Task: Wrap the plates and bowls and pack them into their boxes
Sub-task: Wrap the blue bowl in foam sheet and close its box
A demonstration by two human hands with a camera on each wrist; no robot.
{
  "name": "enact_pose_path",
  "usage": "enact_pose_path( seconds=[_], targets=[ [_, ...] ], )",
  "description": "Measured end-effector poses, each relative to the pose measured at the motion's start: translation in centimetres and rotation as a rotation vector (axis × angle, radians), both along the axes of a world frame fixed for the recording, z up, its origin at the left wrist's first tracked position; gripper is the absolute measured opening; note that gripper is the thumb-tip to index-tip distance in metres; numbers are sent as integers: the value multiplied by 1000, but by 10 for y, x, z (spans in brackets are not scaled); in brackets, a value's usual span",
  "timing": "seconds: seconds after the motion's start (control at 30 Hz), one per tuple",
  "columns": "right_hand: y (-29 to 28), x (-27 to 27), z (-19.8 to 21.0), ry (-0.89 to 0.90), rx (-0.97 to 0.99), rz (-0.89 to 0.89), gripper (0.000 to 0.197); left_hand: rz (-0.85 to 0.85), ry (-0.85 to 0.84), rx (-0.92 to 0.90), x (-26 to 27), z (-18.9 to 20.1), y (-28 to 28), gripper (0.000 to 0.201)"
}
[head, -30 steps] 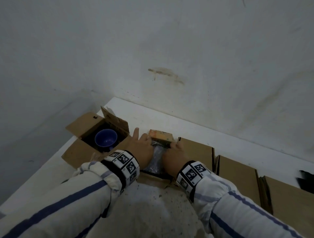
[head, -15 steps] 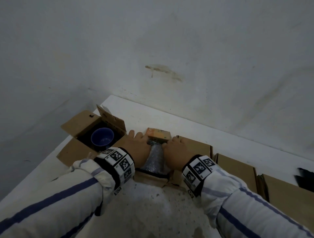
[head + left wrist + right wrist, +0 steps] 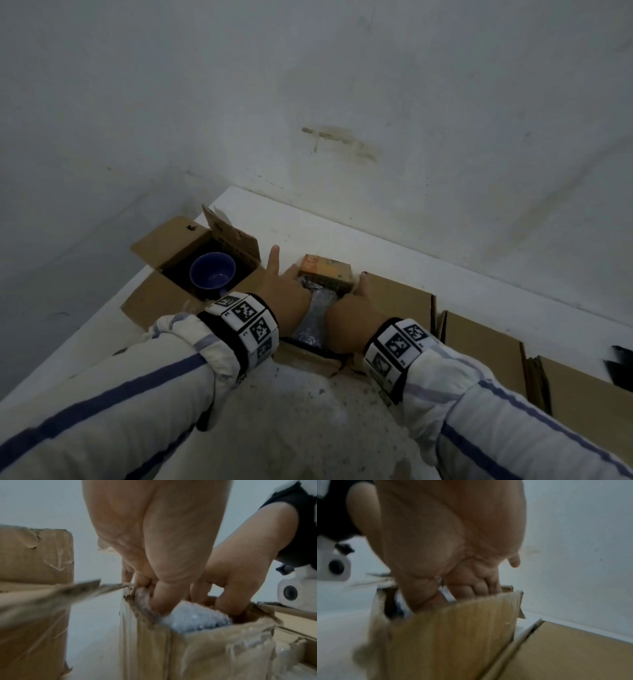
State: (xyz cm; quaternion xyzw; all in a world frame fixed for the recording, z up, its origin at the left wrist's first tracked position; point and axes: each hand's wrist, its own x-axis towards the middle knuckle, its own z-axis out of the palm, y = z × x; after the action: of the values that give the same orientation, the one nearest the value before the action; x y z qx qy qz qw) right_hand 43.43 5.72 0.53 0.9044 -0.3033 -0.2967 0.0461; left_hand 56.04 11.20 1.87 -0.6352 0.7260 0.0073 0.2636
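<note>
White-walled corner, counter [image 3: 308,226] | bundle [image 3: 313,318] stays wedged in middle box [image 3: 214,649], looks seated | left grip [image 3: 284,298] pushing it, fingers straight, index [image 3: 274,257] newly lifted | right grip [image 3: 346,308] pushing too, unclenched | bowl [image 3: 213,274] bare in left box [image 3: 161,298]

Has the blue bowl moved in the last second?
No. The blue bowl sits where it was, in the middle of its open box.
</note>
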Motion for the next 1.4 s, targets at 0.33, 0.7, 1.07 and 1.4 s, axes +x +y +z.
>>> enact_pose_path(
  seconds=[0.33, 0.7, 1.07, 1.4],
  targets=[
    [14, 1, 1, -91, -4, -13, 18, -10, 45, -133, -7, -1, 15, 39],
    [-11, 52, -5, -118, 265, -88, 50, -28, 84, -177, 11, -3, 26, 20],
    [-13, 52, -4, -3, 248, -168, 69, -49, 18, -135, 10, -7, 37, 24],
    [-6, 11, 20, -32, 272, -43, 29, -106, 15, -168, 6, -1, 41, 38]
  ],
)
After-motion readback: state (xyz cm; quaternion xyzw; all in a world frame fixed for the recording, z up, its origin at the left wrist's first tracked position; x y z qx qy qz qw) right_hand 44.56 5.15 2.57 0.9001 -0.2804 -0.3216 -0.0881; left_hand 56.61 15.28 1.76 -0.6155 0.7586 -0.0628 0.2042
